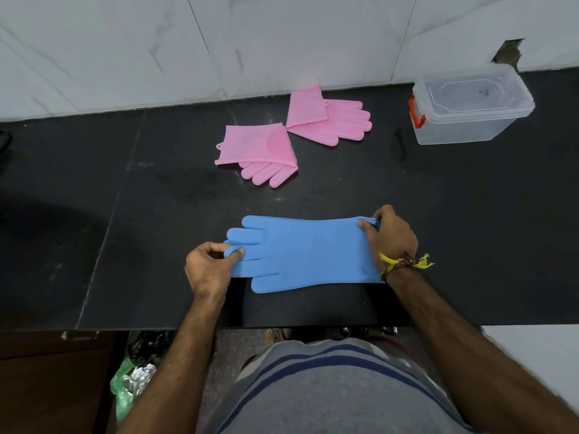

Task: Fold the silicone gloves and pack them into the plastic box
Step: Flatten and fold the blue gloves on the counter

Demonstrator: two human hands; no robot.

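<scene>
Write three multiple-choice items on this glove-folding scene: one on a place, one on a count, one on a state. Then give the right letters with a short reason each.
1. Where does the plastic box stand on the counter?
A. far right, near the wall
B. near left corner
C. between the hands

2. How many pink gloves lie on the counter?
A. one
B. two
C. four

3. What is the state of the blue glove?
A. folded in half
B. packed in the box
C. laid flat, held at both ends

Answers:
1. A: the box sits at the counter's far right end, close to the tiled wall.
2. B: one folded pink glove and a second pink glove lie side by side.
3. C: the left hand pinches its fingers and the right hand grips its cuff, with the glove stretched flat.
</scene>
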